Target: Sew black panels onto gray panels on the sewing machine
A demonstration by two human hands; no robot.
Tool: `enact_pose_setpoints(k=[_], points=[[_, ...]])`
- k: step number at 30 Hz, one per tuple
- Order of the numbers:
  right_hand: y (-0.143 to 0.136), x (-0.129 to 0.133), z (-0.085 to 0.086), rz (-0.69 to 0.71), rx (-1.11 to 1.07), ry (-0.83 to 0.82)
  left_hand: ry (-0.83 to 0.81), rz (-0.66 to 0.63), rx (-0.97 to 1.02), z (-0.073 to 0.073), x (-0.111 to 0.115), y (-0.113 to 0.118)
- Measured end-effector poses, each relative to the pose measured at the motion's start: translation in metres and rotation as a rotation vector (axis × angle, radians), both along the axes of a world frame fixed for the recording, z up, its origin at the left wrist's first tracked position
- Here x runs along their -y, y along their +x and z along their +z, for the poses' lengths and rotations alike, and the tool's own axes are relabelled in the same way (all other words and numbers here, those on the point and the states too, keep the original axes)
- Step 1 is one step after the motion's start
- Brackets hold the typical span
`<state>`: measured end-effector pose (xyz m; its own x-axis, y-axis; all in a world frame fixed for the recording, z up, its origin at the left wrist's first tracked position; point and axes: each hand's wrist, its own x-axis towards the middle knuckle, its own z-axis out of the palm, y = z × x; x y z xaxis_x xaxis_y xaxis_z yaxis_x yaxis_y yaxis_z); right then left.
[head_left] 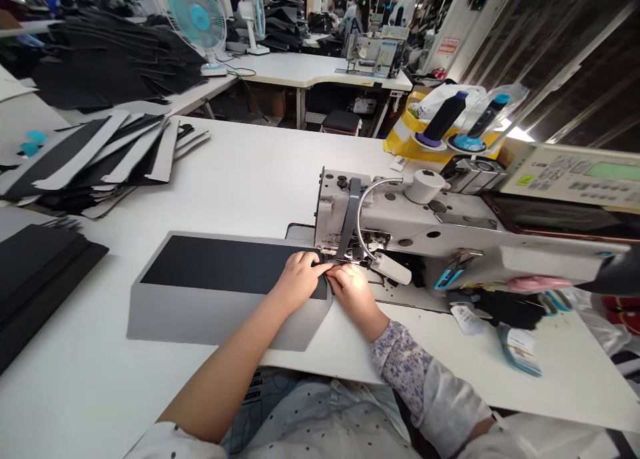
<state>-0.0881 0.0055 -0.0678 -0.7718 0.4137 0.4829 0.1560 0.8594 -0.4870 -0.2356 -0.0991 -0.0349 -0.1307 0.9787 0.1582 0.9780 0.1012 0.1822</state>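
Observation:
A grey panel (220,316) with a black piece (210,262) laid on it lies flat on the white table, its right end at the needle area of the sewing machine (345,212). My left hand (299,282) rests on the black piece with fingers stretched toward the presser foot. Close beside it, my right hand (354,292) has its fingers pressed together on the panel's right edge, just below the needle area. The fingertips of both hands nearly meet there. The needle itself and the stitch line are too small to make out.
Stacks of black and grey cut pieces (115,152) and black panels (40,272) lie at left. Thread cones (443,119) stand behind the machine, near a control panel (580,176). A blue snipper (453,270) hangs on the machine. A labelled bundle (520,352) lies at right.

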Motion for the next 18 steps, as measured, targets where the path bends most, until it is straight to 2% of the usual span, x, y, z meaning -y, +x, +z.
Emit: enact_pose_setpoints(k=[9, 18], points=[[0.005, 0.0, 0.001, 0.001, 0.034, 0.042, 0.067, -0.071, 0.061, -0.012, 0.003, -0.02], [-0.007, -0.002, -0.009, -0.084, 0.188, 0.102, 0.149, -0.003, 0.045, -0.016, -0.022, -0.046]])
